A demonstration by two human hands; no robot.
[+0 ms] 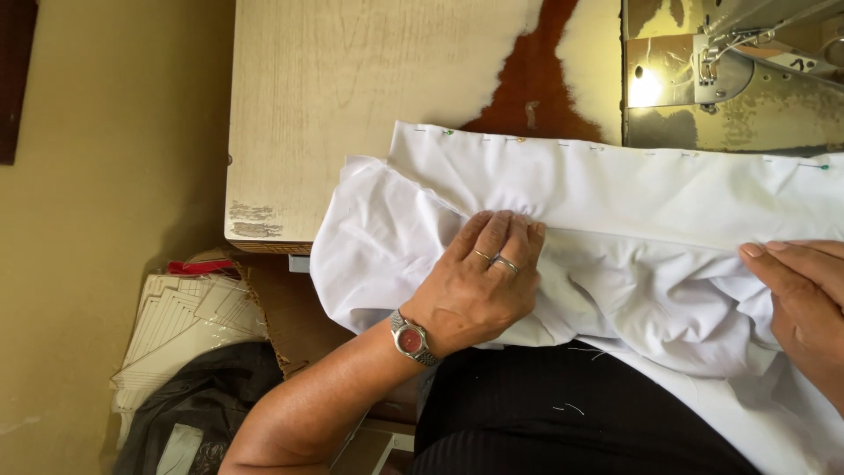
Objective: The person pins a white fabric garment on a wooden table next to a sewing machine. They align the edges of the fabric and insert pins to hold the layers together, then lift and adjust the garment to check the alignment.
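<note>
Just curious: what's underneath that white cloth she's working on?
The white fabric lies on a worn wooden table and drapes over a dark-clothed lap. The tabletop directly beneath it is covered.

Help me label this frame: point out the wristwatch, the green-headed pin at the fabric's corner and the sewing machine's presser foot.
wristwatch (411, 340), head view, on its red dial.
green-headed pin (448, 132), head view, on its head.
presser foot (709, 69), head view, on the metal foot under the needle.

Right hand (804, 308) cut off by the right edge, white fabric (651, 220) running past the right and bottom edges, pins (448, 133) too small to tell, sewing machine (747, 62) cropped at top, bench (352, 88) partly covered by fabric
</note>
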